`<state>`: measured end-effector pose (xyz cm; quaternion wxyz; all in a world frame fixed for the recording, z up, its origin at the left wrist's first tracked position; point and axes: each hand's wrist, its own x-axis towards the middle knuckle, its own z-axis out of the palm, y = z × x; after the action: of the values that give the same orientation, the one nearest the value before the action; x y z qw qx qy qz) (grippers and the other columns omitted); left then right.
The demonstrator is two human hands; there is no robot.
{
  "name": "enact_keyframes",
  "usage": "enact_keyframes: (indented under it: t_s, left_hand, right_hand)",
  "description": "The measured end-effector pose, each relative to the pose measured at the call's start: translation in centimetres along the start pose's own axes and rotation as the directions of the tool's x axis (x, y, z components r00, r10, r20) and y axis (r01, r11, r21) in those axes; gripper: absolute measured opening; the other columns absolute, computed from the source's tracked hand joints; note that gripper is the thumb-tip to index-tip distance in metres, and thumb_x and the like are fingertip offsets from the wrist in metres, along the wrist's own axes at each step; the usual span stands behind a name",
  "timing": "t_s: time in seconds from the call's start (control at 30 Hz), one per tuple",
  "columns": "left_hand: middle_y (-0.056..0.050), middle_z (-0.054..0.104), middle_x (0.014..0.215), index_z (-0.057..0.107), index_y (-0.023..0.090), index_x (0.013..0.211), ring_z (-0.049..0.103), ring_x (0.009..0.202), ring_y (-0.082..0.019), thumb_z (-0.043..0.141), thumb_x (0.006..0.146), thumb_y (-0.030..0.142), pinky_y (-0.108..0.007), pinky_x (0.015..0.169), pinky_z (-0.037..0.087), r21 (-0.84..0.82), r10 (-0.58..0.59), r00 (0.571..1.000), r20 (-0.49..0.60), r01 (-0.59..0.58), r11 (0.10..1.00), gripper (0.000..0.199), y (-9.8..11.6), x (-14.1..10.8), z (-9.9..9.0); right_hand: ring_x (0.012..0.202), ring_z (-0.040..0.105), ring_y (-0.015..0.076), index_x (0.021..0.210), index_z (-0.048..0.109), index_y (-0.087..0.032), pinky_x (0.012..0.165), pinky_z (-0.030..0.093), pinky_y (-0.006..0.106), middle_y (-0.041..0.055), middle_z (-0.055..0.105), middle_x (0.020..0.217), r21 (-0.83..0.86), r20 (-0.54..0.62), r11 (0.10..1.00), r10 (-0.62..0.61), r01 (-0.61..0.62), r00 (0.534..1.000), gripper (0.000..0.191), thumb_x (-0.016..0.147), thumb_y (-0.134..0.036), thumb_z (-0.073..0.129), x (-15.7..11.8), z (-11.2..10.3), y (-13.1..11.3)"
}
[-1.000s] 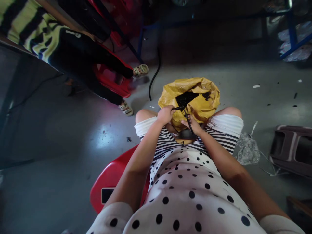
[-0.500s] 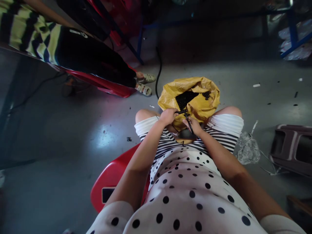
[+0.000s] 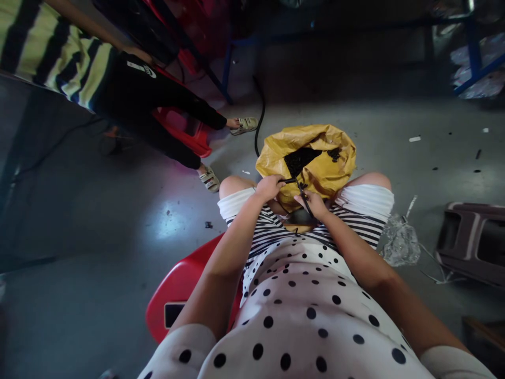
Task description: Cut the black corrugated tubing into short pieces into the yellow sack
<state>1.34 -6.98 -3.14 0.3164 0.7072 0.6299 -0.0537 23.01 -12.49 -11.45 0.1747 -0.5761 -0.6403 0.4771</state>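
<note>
The left hand [image 3: 269,188] pinches a thin black piece [image 3: 289,180] between thumb and fingers, its free end pointing toward the right hand [image 3: 314,204]. The right hand is closed around a dark scissors-like tool [image 3: 305,199], whose tip lies at the free end of the black piece; whether the blades are parted or pressed together cannot be told at this scale. The two hands are near each other but apart, between the wearer's bent knees.

Directly beyond both grips, and partly beneath them, stands a yellow bag [image 3: 273,148] with a crumpled, open rim; dark contents [image 3: 303,159] are visible inside, just past the tool tip. To the left of the left hand, and nearer the body, is a red seat [image 3: 177,279] bearing a dark rectangular object [image 3: 172,315]. Farther to the left and beyond the grips, another person [image 3: 145,92] in a striped top and black trousers sits on a red stool [image 3: 203,143]. A black cable [image 3: 262,105] curves along the floor beyond the left hand. To the right of the right hand lie clear crumpled plastic [image 3: 401,245] and, farther out, a brownish stool [image 3: 469,231].
</note>
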Motion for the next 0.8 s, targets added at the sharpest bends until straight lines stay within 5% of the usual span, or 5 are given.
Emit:
enact_keyframes:
  t_s: [0.17, 0.47, 0.8]
  left_hand:
    - [-0.007, 0.076, 0.131, 0.071, 0.026, 0.131, 0.069, 0.122, -0.026, 0.054, 0.104, 0.032, -0.033, 0.101, 0.053, -0.038, -0.032, 0.996, -0.085, 0.029, 0.999, 0.032, -0.1, -0.1, -0.1]
    - [-0.010, 0.076, 0.127, 0.072, 0.022, 0.124, 0.070, 0.119, -0.026, 0.056, 0.103, 0.032, -0.034, 0.102, 0.052, -0.015, 0.007, 0.999, -0.046, -0.008, 1.000, 0.028, 1.3, -0.4, -0.2]
    - [-0.009, 0.077, 0.129, 0.074, 0.023, 0.125, 0.070, 0.121, -0.026, 0.057, 0.103, 0.031, -0.033, 0.102, 0.052, 0.036, 0.031, 0.999, 0.025, -0.032, 0.999, 0.029, 2.6, -0.5, 0.5]
  right_hand:
    - [0.084, 0.069, 0.0233, 0.109, 0.067, -0.021, 0.080, 0.051, 0.033, 0.0054, 0.074, 0.092, 0.101, 0.068, 0.994, 0.046, -0.052, 0.997, 0.046, 0.092, -0.064, 0.065, -0.2, -0.1, -0.4]
    - [0.104, 0.072, 0.0300, 0.116, 0.063, -0.023, 0.092, 0.052, 0.039, 0.0088, 0.076, 0.105, 0.088, 0.125, 0.994, 0.059, -0.070, 0.990, 0.052, 0.091, -0.069, 0.066, -0.4, 0.1, -0.3]
    - [0.096, 0.072, 0.0285, 0.110, 0.066, -0.021, 0.088, 0.053, 0.038, 0.0105, 0.075, 0.100, 0.009, 0.096, 0.997, 0.072, -0.073, 0.993, 0.045, 0.100, -0.063, 0.054, -0.3, 0.1, -0.6]
